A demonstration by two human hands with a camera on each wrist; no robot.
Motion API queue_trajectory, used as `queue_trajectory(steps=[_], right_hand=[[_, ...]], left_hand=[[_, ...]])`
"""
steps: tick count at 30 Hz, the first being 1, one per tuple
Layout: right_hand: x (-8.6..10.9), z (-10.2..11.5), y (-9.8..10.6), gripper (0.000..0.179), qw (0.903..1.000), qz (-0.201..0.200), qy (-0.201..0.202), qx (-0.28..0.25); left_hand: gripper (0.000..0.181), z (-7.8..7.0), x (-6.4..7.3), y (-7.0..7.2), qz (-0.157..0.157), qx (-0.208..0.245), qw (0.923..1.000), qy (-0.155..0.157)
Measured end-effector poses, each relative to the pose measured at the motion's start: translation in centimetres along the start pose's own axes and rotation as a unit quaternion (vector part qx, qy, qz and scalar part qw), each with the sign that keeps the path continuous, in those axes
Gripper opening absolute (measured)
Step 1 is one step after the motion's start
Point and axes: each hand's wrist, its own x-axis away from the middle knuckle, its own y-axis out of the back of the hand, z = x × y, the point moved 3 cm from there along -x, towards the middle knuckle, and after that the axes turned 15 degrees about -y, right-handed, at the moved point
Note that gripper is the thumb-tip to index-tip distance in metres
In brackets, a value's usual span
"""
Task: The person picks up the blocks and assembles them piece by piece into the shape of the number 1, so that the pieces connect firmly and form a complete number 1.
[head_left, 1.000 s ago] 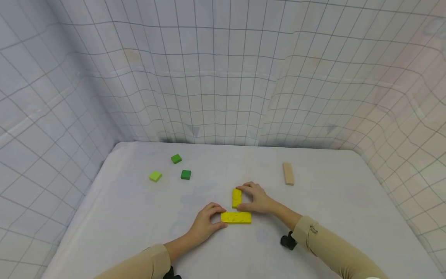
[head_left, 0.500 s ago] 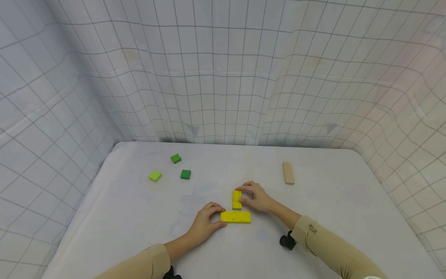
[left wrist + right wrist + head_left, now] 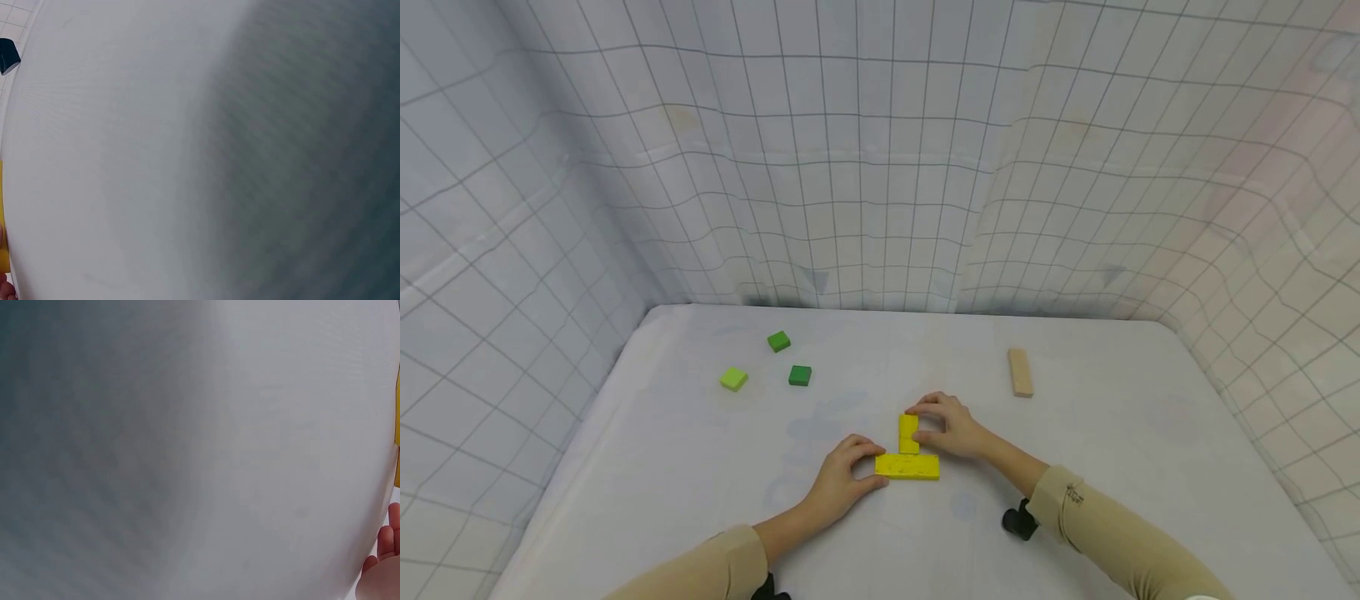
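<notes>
- Two hands meet at the yellow blocks in the head view; the left hand [image 3: 837, 477] pinches the left end of a long yellow block [image 3: 910, 468] between finger and thumb.
- The right hand [image 3: 953, 429] curls finger and thumb around a short yellow block [image 3: 908, 425], which lies crosswise beyond the long one, touching or almost touching it.
- Beyond the left hand, off to its left, lie a light green block [image 3: 733, 379], a green block [image 3: 778, 342] and a dark green block [image 3: 800, 376].
- Beyond the right hand, to its right, lies a wooden block [image 3: 1020, 372].
- Left wrist view: a yellow strip [image 3: 4, 219] shows just above some fingers [image 3: 6, 290]; their grip cannot be told here.
- Right wrist view: yellow pieces [image 3: 398, 412] show past bare fingers, mostly cut off.
</notes>
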Motion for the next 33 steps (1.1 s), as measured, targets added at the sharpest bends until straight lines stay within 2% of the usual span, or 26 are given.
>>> queue_trajectory(steps=[20, 27, 33], right_hand=[[0.34, 0.27, 0.02, 0.038, 0.9997, 0.007, -0.024, -0.004], [0.34, 0.42, 0.17, 0.039, 1.0, 0.002, -0.008, 0.002], [0.2, 0.27, 0.15, 0.039, 0.9999, 0.001, -0.011, 0.009]], left_hand=[[0.031, -0.44, 0.02, -0.01, -0.005, 0.001, 1.0, 0.005], [0.037, -0.47, -0.04, 0.21, -0.015, 0.01, 0.9997, 0.015], [0.039, -0.44, -0.07, 0.51, -0.019, 0.012, 0.9995, 0.022]])
